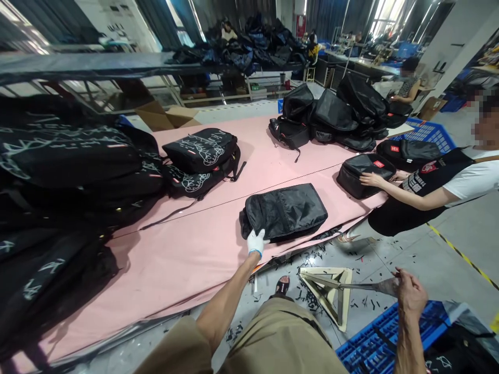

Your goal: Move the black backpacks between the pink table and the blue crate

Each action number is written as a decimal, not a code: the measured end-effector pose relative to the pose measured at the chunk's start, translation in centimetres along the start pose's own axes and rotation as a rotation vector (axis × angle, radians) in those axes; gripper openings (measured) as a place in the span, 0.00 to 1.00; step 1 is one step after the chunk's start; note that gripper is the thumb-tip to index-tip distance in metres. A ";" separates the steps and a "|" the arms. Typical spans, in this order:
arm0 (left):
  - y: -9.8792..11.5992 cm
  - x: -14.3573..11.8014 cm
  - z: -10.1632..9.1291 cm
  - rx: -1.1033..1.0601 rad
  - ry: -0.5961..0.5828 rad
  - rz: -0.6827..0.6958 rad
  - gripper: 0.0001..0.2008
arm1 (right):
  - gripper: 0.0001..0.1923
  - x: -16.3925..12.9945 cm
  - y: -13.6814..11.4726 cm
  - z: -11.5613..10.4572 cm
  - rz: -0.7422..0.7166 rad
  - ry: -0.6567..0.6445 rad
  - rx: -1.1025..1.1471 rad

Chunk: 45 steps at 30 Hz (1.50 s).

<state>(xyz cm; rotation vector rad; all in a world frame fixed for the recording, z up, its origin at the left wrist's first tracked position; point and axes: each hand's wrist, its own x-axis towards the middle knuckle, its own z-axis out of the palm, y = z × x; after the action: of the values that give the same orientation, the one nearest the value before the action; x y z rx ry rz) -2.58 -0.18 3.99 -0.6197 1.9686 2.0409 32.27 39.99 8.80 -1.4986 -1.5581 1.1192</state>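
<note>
A black backpack (288,210) lies flat on the pink-covered table in front of me. My left hand (256,242), in a white glove, grips its near left edge with the thumb apart. My right hand (411,293) is bare and held out at the lower right, away from the table. Its fingers are closed round the end of a long, thin greyish strip (370,285), which stretches leftward over a cream triangular stand (343,311) on the floor. Blur hides exactly what the strip is.
Black backpacks with white line drawings (206,150) are piled at left; plain black ones (335,111) are heaped at the far right. A co-worker's hand (372,179) rests on another backpack (360,176). A blue crate (374,337) stands lower right. Black scraps litter the floor.
</note>
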 end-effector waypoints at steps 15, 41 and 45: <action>15.4 -2.8 -1.7 1.105 -0.646 0.935 0.34 | 0.30 -6.1 -13.0 5.6 -0.567 -0.310 -0.246; -6.2 -4.9 0.4 1.826 -1.075 0.816 0.21 | 0.16 -10.2 -25.4 24.4 -1.191 -0.452 -0.880; -4.8 -3.9 1.4 1.844 -1.129 0.829 0.20 | 0.20 -11.4 -25.3 23.3 -1.128 -0.458 -0.839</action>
<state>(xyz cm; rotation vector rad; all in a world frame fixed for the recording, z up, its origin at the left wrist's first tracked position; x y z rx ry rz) 2.88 1.98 1.49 1.4376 2.1399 -0.2078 2.02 26.89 23.91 -0.4661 -2.8389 0.0922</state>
